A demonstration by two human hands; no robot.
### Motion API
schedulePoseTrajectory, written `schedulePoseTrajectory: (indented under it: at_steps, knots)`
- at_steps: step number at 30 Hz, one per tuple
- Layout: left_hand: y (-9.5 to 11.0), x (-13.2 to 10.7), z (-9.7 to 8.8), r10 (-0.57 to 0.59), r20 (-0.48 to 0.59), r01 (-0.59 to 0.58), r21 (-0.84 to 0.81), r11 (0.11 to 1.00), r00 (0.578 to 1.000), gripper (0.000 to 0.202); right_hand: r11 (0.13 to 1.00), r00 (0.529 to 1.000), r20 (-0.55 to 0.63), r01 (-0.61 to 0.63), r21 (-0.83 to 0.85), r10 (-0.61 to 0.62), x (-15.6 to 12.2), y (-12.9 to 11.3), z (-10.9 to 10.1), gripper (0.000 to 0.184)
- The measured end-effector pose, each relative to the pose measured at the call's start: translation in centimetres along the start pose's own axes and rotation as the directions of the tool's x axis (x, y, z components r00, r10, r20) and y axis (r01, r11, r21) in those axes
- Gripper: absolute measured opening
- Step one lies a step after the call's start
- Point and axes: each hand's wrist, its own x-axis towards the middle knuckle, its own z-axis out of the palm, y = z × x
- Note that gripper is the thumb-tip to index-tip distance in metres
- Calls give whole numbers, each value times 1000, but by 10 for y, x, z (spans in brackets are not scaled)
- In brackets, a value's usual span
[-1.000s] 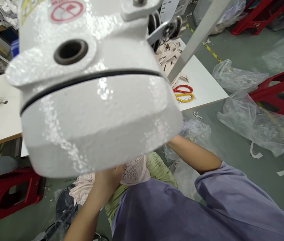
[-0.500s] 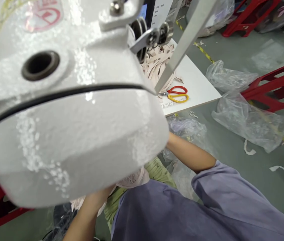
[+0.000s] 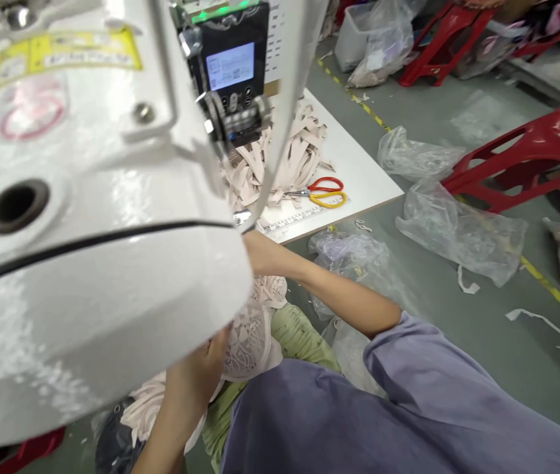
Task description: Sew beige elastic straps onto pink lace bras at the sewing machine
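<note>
The white sewing machine head (image 3: 112, 289) fills the left and hides most of my fingers. Below its edge, my left hand (image 3: 205, 365) is closed on the side of a pale pink lace bra (image 3: 246, 342), only part of its thumb side showing. The bra lies over my lap, its other lace part (image 3: 270, 289) reaching under my right forearm. My right hand (image 3: 260, 253) is by the machine's needle end, fingers hidden behind the head. A pale elastic band (image 3: 284, 99) runs down from above to a metal part (image 3: 243, 217) beside that hand.
On the white table (image 3: 364, 164) lie a heap of pale fabric strips (image 3: 290, 155), red-and-yellow-handled scissors (image 3: 327, 191) and a clear ruler (image 3: 284, 222). A control screen (image 3: 230, 66) stands behind. Plastic bags (image 3: 462, 230) and a red stool (image 3: 512, 158) occupy the floor at right.
The view has shifted, so the machine head sits further left and lower. The control screen, my right hand and more of the lace bra now show.
</note>
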Motion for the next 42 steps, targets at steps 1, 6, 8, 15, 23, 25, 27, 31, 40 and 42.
schedulePoseTrajectory:
  at_steps: [1, 6, 8, 15, 23, 25, 27, 31, 40, 42]
  knots:
    - [1, -1, 0, 15, -5, -14, 27, 1000, 1000, 27, 1000, 1000, -22, 8, -11, -8, 1, 0, 0, 9]
    - [0, -6, -1, 57, -39, -48, 198, 979, 998, 31, 994, 991, -81, 108, -20, -109, 4, 6, 4, 7]
    - [0, -8, -1, 71, -48, -58, 222, 973, 996, 31, 990, 983, -121, 138, 0, -137, 4, 8, 7, 6]
    - [-1, -15, 4, 116, -88, -89, 262, 961, 989, 29, 992, 974, -188, 124, -36, -129, 3, 7, 15, 8]
    - [2, -16, 11, 238, -85, -200, 318, 927, 967, 27, 984, 972, -171, 148, -97, -163, 3, 12, 14, 14]
    - [3, -15, 13, 278, -95, -231, 343, 911, 956, 27, 983, 970, -172, 154, -102, -170, 3, 14, 15, 13]
    - [3, -16, 15, 303, -101, -251, 355, 900, 948, 27, 981, 966, -181, 173, -85, -186, 2, 17, 16, 12]
    - [-3, -22, 17, 267, -118, -215, 333, 918, 956, 28, 977, 953, -215, 209, -37, -212, 1, 19, 16, 9]
    - [-12, -32, 29, 297, -347, -126, 439, 890, 889, 40, 974, 942, -249, 211, -78, -224, -5, 18, 17, 5]
    - [-1, -31, 38, 361, -333, -180, 468, 865, 871, 46, 972, 936, -266, 209, -102, -229, -7, 19, 19, 5]
